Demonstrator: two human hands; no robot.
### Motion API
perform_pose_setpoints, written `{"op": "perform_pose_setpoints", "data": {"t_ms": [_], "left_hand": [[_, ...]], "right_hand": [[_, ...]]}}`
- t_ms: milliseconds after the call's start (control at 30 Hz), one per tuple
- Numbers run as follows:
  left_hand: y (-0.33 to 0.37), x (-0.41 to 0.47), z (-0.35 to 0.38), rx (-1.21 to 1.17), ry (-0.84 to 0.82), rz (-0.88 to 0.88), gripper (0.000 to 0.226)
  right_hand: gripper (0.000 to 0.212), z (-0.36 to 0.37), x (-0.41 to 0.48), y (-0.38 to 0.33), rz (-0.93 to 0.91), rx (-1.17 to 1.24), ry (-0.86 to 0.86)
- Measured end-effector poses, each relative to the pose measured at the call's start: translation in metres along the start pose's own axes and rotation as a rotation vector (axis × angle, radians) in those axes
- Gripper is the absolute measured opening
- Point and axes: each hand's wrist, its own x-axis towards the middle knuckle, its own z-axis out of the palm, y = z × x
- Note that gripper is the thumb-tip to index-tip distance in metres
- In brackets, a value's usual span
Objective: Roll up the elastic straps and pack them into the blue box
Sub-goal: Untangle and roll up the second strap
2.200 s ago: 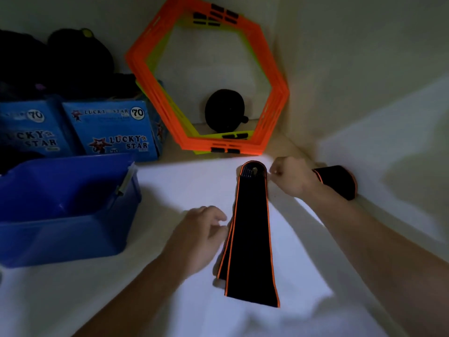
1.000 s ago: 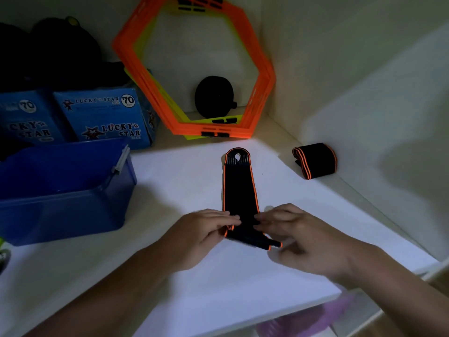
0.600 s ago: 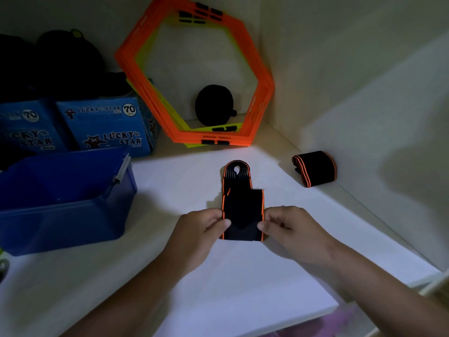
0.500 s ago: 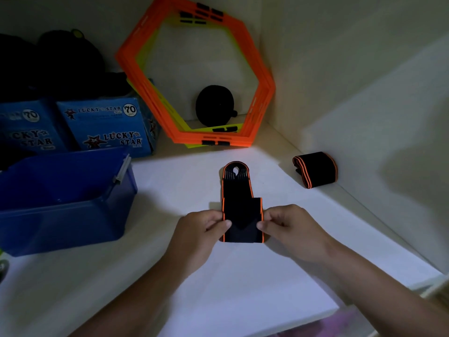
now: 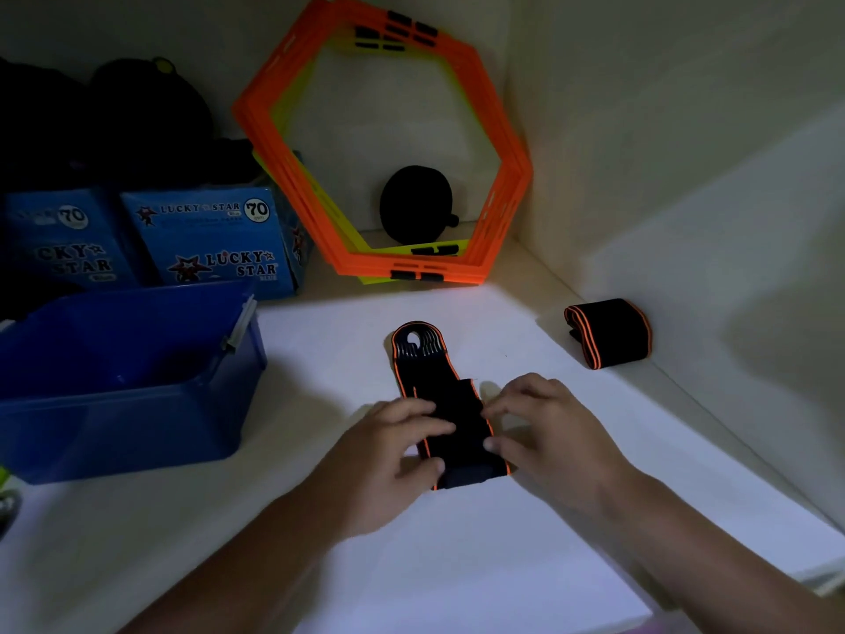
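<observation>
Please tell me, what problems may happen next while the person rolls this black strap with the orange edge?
1. The strap is only partly rolled; if the left hand or right hand loosens, it may spring open.
2. The roll looks slightly skewed, so it could wind unevenly.
3. The finished roll lies far from the blue box and might be forgotten.

A white tabletop [image 5: 457, 565] runs into a corner where two plain pale walls [image 5: 663, 130] meet. The light is dim, brightest on the tabletop's middle, while the far left lies in deep shadow. A broad soft shadow falls across the right wall. At the lower right the tabletop's edge [image 5: 818, 578] shows.
</observation>
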Motion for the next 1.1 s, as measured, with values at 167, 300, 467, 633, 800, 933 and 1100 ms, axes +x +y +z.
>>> {"op": "perform_pose_setpoints", "data": {"t_ms": [167,300,467,633,800,933,1100], "left_hand": [[-0.01,-0.006,-0.005,-0.025,-0.125,0.033,0.069],[-0.016,-0.008,-0.001,-0.057,-0.073,0.054,0.059],[-0.015,-0.004,-0.006,-0.015,0.001,0.108,0.039],[-0.006,0.007,-0.009,-0.108,0.092,0.048,0.03],[-0.001,0.014,-0.003,-0.42,0.175,-0.113,0.045],[-0.002,0.018,-0.003,-0.539,0.115,-0.165,0.027],[-0.008,0.037,0.004,-0.441,0.259,-0.284,0.022]], "right_hand": [[0.029,-0.003,0.0,0.005,-0.164,0.001,-0.081],[0.037,-0.006,-0.003,0.01,-0.233,0.053,-0.098],[0.053,-0.009,-0.006,0.016,-0.297,0.016,-0.136],[0.057,-0.007,0.006,0.012,-0.315,0.008,-0.216],[0.023,-0.006,0.017,0.01,-0.205,0.083,-0.113],[0.014,-0.004,0.032,0.012,-0.096,0.28,-0.115],[0.026,0.003,0.059,0.009,0.021,0.427,-0.103]]}}
